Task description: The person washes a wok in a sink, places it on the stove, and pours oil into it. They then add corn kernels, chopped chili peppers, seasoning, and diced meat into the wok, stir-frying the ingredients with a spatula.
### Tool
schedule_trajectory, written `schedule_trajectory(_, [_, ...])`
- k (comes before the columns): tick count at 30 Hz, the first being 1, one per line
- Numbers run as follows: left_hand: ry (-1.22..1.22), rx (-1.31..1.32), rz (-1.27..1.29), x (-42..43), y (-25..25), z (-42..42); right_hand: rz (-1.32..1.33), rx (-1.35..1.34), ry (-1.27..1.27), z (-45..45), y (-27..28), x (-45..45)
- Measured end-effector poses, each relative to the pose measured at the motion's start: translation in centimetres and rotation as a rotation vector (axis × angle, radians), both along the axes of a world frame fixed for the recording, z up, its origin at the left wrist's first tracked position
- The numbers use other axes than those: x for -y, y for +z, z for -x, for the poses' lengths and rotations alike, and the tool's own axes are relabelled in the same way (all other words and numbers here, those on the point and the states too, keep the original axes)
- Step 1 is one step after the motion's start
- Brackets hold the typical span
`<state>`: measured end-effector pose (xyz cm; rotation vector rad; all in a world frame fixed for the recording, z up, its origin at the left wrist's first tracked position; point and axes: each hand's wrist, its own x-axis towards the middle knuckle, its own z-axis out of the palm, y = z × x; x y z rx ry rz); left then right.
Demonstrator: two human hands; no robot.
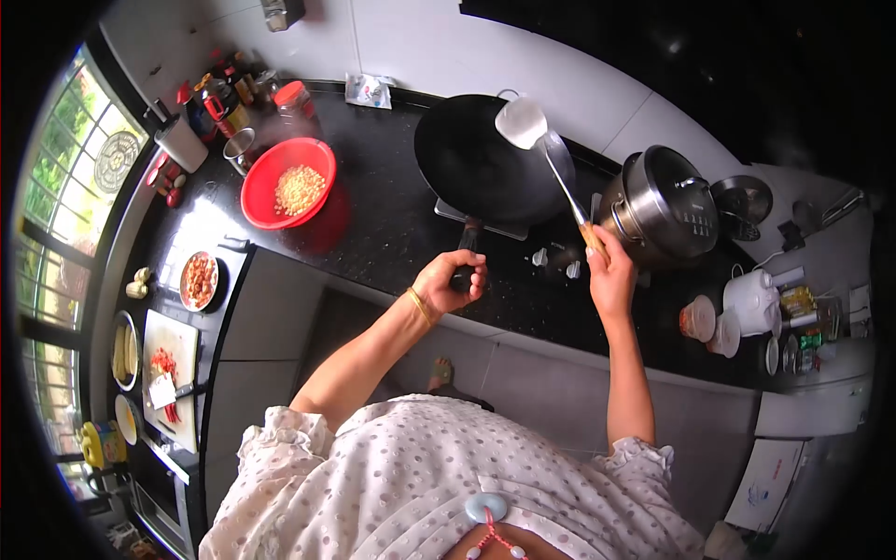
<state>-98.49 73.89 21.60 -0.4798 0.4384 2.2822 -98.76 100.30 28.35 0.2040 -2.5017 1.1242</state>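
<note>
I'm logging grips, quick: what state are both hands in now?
Left hand: closed around the black handle of the wok.
Right hand: closed around the wooden handle of the spatula.

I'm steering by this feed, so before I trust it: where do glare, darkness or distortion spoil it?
Head view: fisheye curvature bows the counter lines, with corners black; head view: daylight bleaches the window and glares off the countertop; head view: the wok is dark inside, the spatula blade pale; head view: left hand and right hand read clearly.
</note>
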Motion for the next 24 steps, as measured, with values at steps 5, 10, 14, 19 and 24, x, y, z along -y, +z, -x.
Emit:
schedule_trajectory(5, [0.035, -0.081, -0.046, 3.9, 1.5, -7.6, -0.228, -0.038, 0.026, -3.6, 0.6, 2.2])
schedule_trajectory(10, [0.193, -0.133, -0.046, 10.7, 1.7, -21.0, -0.324, -0.124, 0.238, -9.0, 1.8, 8.4])
schedule_trajectory(14, [0.421, -0.146, -0.032, 16.1, 1.9, -33.8, -0.341, -0.121, 0.382, -16.0, 1.1, 17.2])
schedule_trajectory(19, [0.725, -0.169, 0.133, 21.8, 1.5, -50.6, -0.33, -0.094, 0.763, -26.1, -2.7, 30.3])
schedule_trajectory(24, [1.084, -0.031, 0.208, 24.0, 2.1, -64.1, -0.267, 0.011, 1.256, -35.8, -3.7, 42.8])
